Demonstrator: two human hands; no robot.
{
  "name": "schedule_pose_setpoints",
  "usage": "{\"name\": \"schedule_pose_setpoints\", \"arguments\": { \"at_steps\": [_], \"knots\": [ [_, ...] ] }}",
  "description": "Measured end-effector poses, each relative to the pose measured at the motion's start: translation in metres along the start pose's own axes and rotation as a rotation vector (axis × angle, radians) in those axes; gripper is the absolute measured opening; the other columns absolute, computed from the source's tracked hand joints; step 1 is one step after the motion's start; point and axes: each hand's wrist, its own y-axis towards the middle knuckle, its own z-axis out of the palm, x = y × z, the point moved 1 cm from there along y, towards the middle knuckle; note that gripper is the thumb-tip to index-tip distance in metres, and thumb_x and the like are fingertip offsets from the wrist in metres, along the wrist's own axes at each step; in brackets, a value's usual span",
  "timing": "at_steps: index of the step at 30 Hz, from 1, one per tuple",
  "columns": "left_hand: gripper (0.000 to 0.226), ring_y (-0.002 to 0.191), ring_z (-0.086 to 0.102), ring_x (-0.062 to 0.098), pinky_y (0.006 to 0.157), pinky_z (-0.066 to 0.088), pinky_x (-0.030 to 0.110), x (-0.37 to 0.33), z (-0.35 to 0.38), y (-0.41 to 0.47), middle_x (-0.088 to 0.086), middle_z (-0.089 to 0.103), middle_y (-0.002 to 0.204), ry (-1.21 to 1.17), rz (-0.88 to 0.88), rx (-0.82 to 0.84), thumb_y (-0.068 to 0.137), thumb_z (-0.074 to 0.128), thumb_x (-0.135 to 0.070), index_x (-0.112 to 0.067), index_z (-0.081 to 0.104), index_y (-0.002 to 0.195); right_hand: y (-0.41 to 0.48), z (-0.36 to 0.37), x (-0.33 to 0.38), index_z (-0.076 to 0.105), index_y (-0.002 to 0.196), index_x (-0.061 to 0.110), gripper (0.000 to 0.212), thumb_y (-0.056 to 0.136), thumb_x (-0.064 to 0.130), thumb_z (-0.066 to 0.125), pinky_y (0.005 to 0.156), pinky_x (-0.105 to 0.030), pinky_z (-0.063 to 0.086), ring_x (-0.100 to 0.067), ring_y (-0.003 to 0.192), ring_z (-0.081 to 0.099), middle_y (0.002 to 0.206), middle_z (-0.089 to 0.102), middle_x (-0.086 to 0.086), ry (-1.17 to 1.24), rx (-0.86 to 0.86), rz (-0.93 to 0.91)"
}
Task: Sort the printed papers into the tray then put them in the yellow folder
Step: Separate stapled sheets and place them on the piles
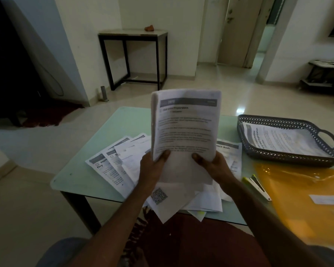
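Note:
Both hands hold a stack of printed papers (184, 130) upright above the table. My left hand (152, 168) grips its lower left edge, thumb on the front page. My right hand (213, 167) grips the lower right edge the same way. Under them, several loose printed sheets (116, 162) lie fanned across the pale green table (127, 122). A dark perforated tray (289, 157) stands at the right with a printed sheet (278, 139) inside. The yellow folder (305, 197) lies flat in front of the tray.
A stapler (257, 186) lies between the loose sheets and the folder. Some sheets overhang the table's near edge. Beyond the table is tiled floor, a black-framed side table (133, 35) against the wall and a low shelf (324, 74) at the far right.

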Motion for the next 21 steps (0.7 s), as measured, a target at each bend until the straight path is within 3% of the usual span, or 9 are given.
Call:
{"name": "schedule_pose_setpoints", "arguments": {
  "at_steps": [4,7,9,11,13,15,16,18,21],
  "knots": [
    [0.039,0.087,0.063,0.017,0.072,0.049,0.027,-0.025,-0.01,0.015,-0.001,0.065,0.097,0.229,0.073,-0.05,0.09,0.069,-0.039,-0.01,0.07,0.116,0.008,-0.012,0.035,0.044,0.136,0.028,0.071,0.078,0.041,0.083,0.084,-0.035,0.059,-0.017,0.109,0.062,0.135,0.055,0.003,-0.131,-0.146,-0.199],
    [0.038,0.096,0.065,0.024,0.083,0.053,0.035,-0.032,-0.018,0.025,0.007,0.071,0.106,0.345,0.06,-0.004,0.092,0.068,-0.037,-0.01,0.07,0.117,0.008,-0.017,0.071,0.036,0.146,0.017,0.091,0.073,0.037,0.089,0.103,-0.042,0.046,-0.027,0.129,0.046,0.148,0.038,-0.009,-0.655,-0.358,-0.724],
    [0.036,0.101,0.068,0.027,0.089,0.054,0.041,-0.031,-0.018,0.027,0.008,0.073,0.111,0.501,0.116,0.073,0.094,0.063,-0.042,-0.017,0.071,0.118,0.002,-0.003,0.102,0.035,0.151,0.021,0.096,0.073,0.041,0.086,0.116,-0.049,0.03,-0.035,0.146,0.031,0.159,0.032,-0.014,-1.094,-0.255,-1.012],
    [0.036,0.099,0.069,0.026,0.087,0.054,0.039,-0.034,-0.016,0.027,0.005,0.074,0.109,0.656,0.162,0.144,0.095,0.057,-0.048,-0.024,0.069,0.119,0.002,0.022,0.127,0.03,0.156,0.029,0.095,0.077,0.042,0.081,0.123,-0.057,0.015,-0.033,0.154,0.017,0.167,0.022,-0.009,-1.522,-0.051,-1.136],
    [0.036,0.101,0.068,0.024,0.089,0.052,0.037,-0.041,-0.016,0.027,0.002,0.072,0.113,0.714,0.185,0.193,0.096,0.054,-0.05,-0.026,0.067,0.12,0.008,0.05,0.141,0.034,0.154,0.031,0.077,0.087,0.033,0.073,0.125,-0.057,0.005,-0.031,0.152,0.027,0.162,0.035,-0.006,-1.844,0.192,-1.115],
    [0.034,0.104,0.066,0.023,0.09,0.049,0.035,-0.047,-0.019,0.027,0.002,0.071,0.117,0.736,0.193,0.217,0.094,0.059,-0.047,-0.028,0.068,0.121,0.015,0.065,0.15,0.049,0.138,0.032,0.046,0.095,0.026,0.063,0.12,-0.048,0.023,-0.026,0.132,0.055,0.137,0.062,0.0,-2.008,0.349,-0.983],
    [0.033,0.104,0.066,0.023,0.09,0.049,0.034,-0.048,-0.023,0.028,0.002,0.072,0.117,0.736,0.182,0.248,0.092,0.061,-0.047,-0.028,0.069,0.119,0.019,0.068,0.157,0.056,0.127,0.033,0.032,0.096,0.024,0.06,0.107,-0.041,0.037,-0.024,0.119,0.063,0.123,0.068,0.004,-2.019,0.373,-0.916],
    [0.034,0.1,0.067,0.023,0.086,0.05,0.033,-0.05,-0.034,0.031,0.003,0.073,0.111,0.691,0.124,0.324,0.088,0.068,-0.048,-0.025,0.073,0.112,0.022,0.069,0.171,0.065,0.111,0.034,0.018,0.097,0.027,0.057,0.082,-0.033,0.045,-0.02,0.104,0.068,0.106,0.07,0.006,-1.971,0.387,-0.81],
    [0.03,0.073,0.072,0.017,0.059,0.056,0.029,-0.054,-0.059,0.04,0.0,0.075,0.084,0.504,0.061,0.306,0.08,0.077,-0.051,-0.023,0.076,0.09,0.027,0.048,0.194,0.068,0.118,0.036,0.024,0.094,0.037,0.063,0.088,-0.036,0.048,-0.018,0.104,0.064,0.11,0.069,0.005,-1.839,0.417,-0.656]
  ]
}}
